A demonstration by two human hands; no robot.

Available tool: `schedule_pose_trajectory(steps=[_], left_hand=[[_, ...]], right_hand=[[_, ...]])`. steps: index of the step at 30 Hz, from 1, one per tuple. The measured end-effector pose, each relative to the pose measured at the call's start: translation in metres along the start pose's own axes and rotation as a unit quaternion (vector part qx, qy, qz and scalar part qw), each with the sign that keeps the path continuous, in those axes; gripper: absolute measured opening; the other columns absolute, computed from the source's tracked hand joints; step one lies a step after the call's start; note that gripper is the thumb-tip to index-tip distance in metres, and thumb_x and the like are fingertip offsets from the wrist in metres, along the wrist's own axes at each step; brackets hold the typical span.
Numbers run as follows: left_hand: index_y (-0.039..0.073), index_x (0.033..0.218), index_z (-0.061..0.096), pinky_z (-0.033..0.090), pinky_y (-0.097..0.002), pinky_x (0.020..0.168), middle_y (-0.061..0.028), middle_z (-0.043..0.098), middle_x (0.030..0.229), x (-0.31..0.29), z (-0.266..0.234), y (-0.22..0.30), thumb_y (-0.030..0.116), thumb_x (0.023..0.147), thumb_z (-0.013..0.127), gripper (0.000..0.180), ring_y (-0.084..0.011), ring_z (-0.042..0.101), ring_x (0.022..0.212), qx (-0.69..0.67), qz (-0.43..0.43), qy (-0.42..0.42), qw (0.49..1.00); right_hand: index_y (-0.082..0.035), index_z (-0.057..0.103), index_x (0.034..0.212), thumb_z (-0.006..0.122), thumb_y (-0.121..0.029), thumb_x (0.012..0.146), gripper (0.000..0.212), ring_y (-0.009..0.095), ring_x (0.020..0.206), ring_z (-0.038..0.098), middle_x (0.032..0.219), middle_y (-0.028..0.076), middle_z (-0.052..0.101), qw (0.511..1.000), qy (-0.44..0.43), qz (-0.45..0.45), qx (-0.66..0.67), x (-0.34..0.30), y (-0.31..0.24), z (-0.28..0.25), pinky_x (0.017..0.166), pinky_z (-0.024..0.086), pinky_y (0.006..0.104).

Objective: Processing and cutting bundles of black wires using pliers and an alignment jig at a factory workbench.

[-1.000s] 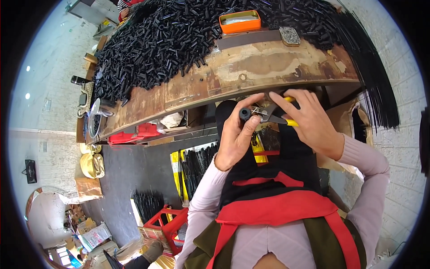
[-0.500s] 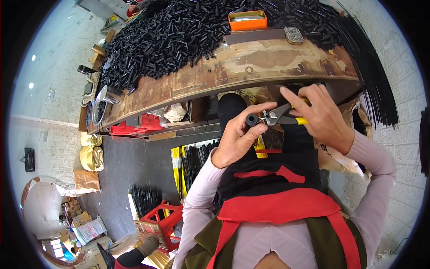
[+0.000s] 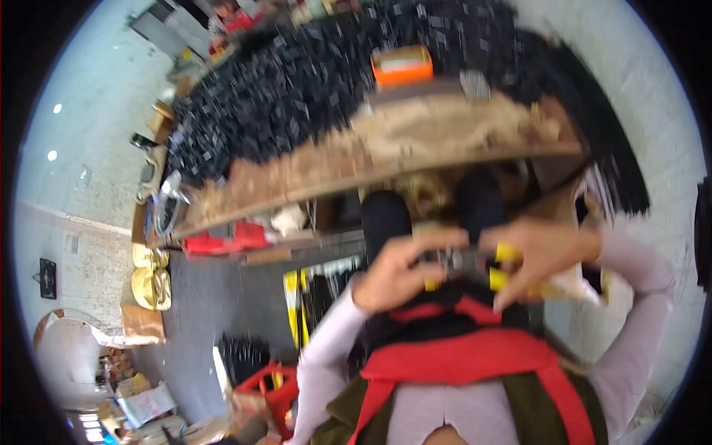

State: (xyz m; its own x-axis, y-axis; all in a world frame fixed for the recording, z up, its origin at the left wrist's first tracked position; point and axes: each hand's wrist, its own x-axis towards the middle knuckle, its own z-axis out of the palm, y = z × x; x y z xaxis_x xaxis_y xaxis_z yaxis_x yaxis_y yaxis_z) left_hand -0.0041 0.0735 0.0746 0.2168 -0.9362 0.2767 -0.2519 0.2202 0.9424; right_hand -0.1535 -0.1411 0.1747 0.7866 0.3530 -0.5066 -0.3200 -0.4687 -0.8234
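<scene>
The left hand (image 3: pixel 400 274), just below the near edge of the table (image 3: pixel 445 122), has thumb and fingers bent toward each other with a narrow gap, about a small dark piece (image 3: pixel 432 256); blur hides how firmly they press; the right hand (image 3: pixel 545 248), below the same edge but nearer the table's right end, has its fingers partly spread about the yellow handles (image 3: pixel 498 280) of the pliers (image 3: pixel 461 261), whose head points left toward the piece; whether their tips touch it I cannot tell; the hands are probably kept this close so that one steadies the piece while the other works the tool, and off the table perhaps because the black heap (image 3: pixel 274 111) covers so much of its top; the orange box (image 3: pixel 403 73) and the grey block (image 3: pixel 475 84) sit on the table beyond its bare wood, likely to stay within reach; counted: two hands, one pair of pliers, two yellow handles, one dark piece, one box, one block, and one dark bundle (image 3: pixel 619 159) hanging over the table's right end; the heap's parts are too many and too blurred to count
</scene>
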Motion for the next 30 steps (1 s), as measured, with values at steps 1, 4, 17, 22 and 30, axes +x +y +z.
schedule_pose_trajectory(steps=[1,4,17,22,30], left_hand=[[0.001,0.124,0.061,0.046,-0.0357,0.098,-0.0134,0.064,0.125,-0.008,0.002,0.003,0.003,0.081,0.066,0.043,-0.0242,0.061,0.114,-0.022,-0.053,-0.028,0.998],[0.002,0.131,0.057,0.043,-0.0304,0.099,-0.0077,0.064,0.124,-0.004,0.014,-0.016,0.009,0.09,0.065,0.042,-0.0168,0.058,0.112,-0.091,-0.122,-0.048,0.987],[0.002,0.135,0.054,0.044,-0.0243,0.09,-0.0043,0.061,0.118,0.014,0.0,-0.02,0.007,0.096,0.057,0.039,-0.0104,0.055,0.102,-0.11,-0.086,-0.048,0.989],[0.001,0.134,0.054,0.044,-0.0233,0.082,-0.0031,0.059,0.116,0.019,0.006,-0.014,0.007,0.096,0.054,0.039,-0.0084,0.052,0.092,-0.085,-0.052,0.05,0.994],[-0.002,0.13,0.056,0.04,-0.0296,0.101,-0.0084,0.06,0.129,0.004,0.002,-0.02,0.001,0.092,0.053,0.039,-0.0142,0.054,0.117,-0.128,-0.128,-0.049,0.982]], right_hand=[[-0.007,0.055,0.113,0.078,-0.034,0.082,0.047,0.025,0.058,0.061,0.071,0.01,0.061,0.999,0.028,-0.026,0.012,0.011,0.025,0.019,0.057,0.048,0.032],[-0.003,0.052,0.123,0.079,-0.031,0.08,0.058,0.025,0.057,0.06,0.077,0.009,0.062,0.98,0.18,0.025,-0.074,0.001,0.044,0.043,0.059,0.051,0.0327],[-0.001,0.048,0.126,0.071,-0.027,0.089,0.051,0.013,0.079,0.061,0.084,0.01,0.059,0.998,0.05,0.027,0.038,0.014,0.054,0.016,0.066,0.048,0.0275],[0.0,0.048,0.128,0.066,-0.023,0.089,0.048,0.028,0.067,0.061,0.079,0.011,0.061,0.743,0.438,-0.274,-0.426,0.024,0.064,0.011,0.067,0.053,0.0358],[-0.003,0.052,0.12,0.076,-0.032,0.083,0.052,0.017,0.062,0.062,0.074,0.007,0.06,0.994,0.076,0.018,0.072,0.017,0.055,0.033,0.059,0.048,0.0286]])
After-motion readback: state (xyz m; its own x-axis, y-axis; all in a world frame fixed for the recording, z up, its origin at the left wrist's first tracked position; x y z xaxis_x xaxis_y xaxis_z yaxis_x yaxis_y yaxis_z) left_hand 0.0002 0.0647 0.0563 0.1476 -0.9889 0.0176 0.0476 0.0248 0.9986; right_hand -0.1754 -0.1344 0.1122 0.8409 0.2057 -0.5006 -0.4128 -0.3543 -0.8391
